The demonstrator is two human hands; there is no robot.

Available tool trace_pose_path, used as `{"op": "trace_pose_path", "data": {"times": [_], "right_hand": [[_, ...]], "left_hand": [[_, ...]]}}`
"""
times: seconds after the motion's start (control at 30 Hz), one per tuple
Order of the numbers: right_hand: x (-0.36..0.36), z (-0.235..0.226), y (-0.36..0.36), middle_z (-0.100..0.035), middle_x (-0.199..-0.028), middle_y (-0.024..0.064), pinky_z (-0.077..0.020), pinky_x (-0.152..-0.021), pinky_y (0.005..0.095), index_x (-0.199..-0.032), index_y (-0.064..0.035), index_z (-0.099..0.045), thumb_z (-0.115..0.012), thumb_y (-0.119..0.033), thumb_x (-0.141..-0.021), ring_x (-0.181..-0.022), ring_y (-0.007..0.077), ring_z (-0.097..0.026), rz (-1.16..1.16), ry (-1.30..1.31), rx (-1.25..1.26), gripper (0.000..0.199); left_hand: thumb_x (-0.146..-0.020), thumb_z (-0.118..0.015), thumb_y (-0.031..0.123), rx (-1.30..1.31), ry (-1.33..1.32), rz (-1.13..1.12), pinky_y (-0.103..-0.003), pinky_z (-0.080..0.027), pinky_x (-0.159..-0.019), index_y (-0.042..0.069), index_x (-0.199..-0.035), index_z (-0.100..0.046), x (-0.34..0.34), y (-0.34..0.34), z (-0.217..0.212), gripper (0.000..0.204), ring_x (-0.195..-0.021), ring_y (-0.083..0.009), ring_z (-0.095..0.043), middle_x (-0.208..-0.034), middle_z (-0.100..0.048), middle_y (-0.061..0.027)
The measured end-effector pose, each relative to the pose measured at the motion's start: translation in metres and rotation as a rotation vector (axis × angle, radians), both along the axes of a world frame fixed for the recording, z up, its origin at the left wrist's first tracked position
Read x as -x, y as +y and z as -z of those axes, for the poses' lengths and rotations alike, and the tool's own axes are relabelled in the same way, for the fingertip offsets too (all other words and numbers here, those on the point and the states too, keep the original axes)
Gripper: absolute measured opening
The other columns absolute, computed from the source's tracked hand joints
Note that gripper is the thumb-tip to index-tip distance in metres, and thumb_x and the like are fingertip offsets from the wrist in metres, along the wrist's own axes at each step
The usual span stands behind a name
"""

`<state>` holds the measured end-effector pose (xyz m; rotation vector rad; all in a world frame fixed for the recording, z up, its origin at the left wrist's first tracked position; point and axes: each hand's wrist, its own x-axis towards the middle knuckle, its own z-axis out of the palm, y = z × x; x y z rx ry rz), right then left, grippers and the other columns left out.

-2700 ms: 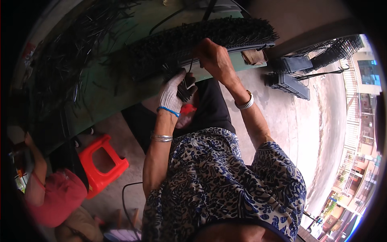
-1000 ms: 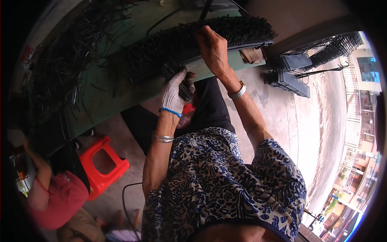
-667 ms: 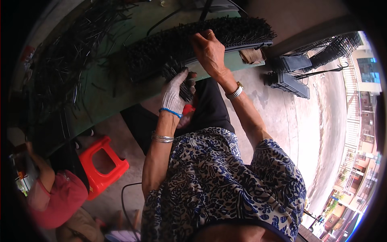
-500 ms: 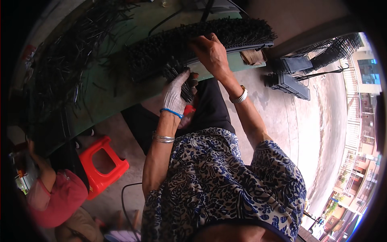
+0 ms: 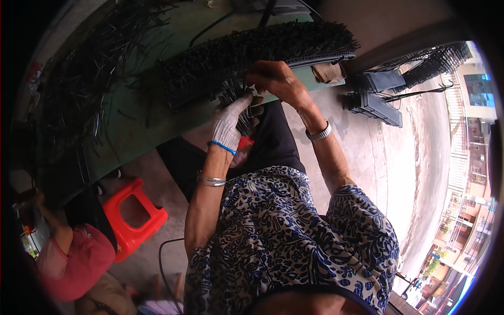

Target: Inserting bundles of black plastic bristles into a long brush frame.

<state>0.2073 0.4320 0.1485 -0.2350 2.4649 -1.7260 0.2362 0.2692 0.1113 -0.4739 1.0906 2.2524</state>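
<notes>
My left hand (image 5: 229,123), in a white knit glove with a blue cuff, is closed round a bundle of short black strips (image 5: 244,125). The strips poke out above and below the fist. Just above and to the right is my bare right hand (image 5: 279,84), its fingers bent and pinched together at the top of the bundle. What sits between those fingertips is too dark to make out. Behind both hands lies a long dark bar (image 5: 336,56) densely set with black bristle-like tufts (image 5: 294,43), slanting across the table's near edge.
A large heap of loose black strips (image 5: 86,79) covers the left of the green table (image 5: 126,134). A folded brown cloth (image 5: 328,73) lies by the bar's right end. Grey racks (image 5: 378,100) stand beyond. Below left are a red stool (image 5: 136,239) and a person in a pink top (image 5: 79,257).
My right hand has come down from the bristled bar toward the bundle in my left hand. The left hand has barely moved and keeps its hold.
</notes>
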Motion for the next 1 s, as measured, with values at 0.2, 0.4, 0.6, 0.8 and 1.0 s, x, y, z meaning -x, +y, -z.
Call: {"op": "trace_pose_path", "data": {"times": [0.2, 0.4, 0.6, 0.8, 1.0], "right_hand": [[0.0, 0.0, 0.004, -0.065, -0.078, 0.007, -0.0495, -0.062, 0.0262, -0.093, 0.0031, -0.065, -0.063, -0.013, -0.087, -0.066, 0.0118, -0.061, -0.06, -0.072, 0.011, 0.017], [-0.003, -0.001, 0.006, -0.066, -0.081, 0.0095, -0.0543, -0.063, 0.0276, -0.097, 0.005, -0.063, -0.06, -0.009, -0.089, -0.072, 0.0164, -0.067, -0.056, -0.148, 0.153, 0.016], [-0.009, 0.001, 0.009, -0.066, -0.079, 0.009, -0.0532, -0.06, 0.0269, -0.097, 0.0056, -0.061, -0.058, -0.006, -0.091, -0.07, 0.0145, -0.067, -0.037, -0.164, 0.225, 0.014], [-0.013, -0.007, 0.013, -0.068, -0.076, 0.0079, -0.0522, -0.064, 0.0264, -0.093, 0.0024, -0.061, -0.057, -0.003, -0.09, -0.072, 0.0132, -0.067, 0.101, 0.119, 0.113, 0.007], [0.004, -0.001, 0.003, -0.067, -0.074, 0.0065, -0.0505, -0.064, 0.0254, -0.093, -0.0014, -0.061, -0.058, -0.002, -0.09, -0.071, 0.014, -0.068, 0.43, 0.583, -0.187, 0.004]], "left_hand": [[-0.087, -0.068, 0.016, 0.047, 0.001, 0.064, -0.025, -0.05, -0.045, 0.006, -0.103, -0.067, 0.002, -0.002, 0.003, 0.019, -0.063, -0.018, -0.069, -0.087, -0.072, -0.0105], [-0.087, -0.068, 0.017, 0.059, 0.033, 0.004, -0.024, -0.05, -0.044, 0.005, -0.103, -0.067, -0.005, 0.0, -0.001, 0.019, -0.063, -0.0179, -0.069, -0.086, -0.072, -0.011], [-0.086, -0.069, 0.019, 0.04, 0.036, 0.002, -0.025, -0.051, -0.047, 0.005, -0.103, -0.067, -0.004, 0.003, -0.002, 0.021, -0.064, -0.0172, -0.069, -0.087, -0.072, -0.0091], [-0.089, -0.066, 0.022, -0.087, -0.016, -0.006, -0.027, -0.053, -0.055, 0.009, -0.103, -0.066, 0.006, 0.0, 0.02, 0.019, -0.079, -0.0172, -0.069, -0.094, -0.07, -0.0061], [-0.089, -0.066, 0.024, -0.201, -0.054, -0.022, -0.033, -0.054, -0.064, 0.012, -0.103, -0.064, 0.017, -0.001, 0.03, 0.018, -0.082, -0.0194, -0.067, -0.094, -0.069, -0.006]]}}
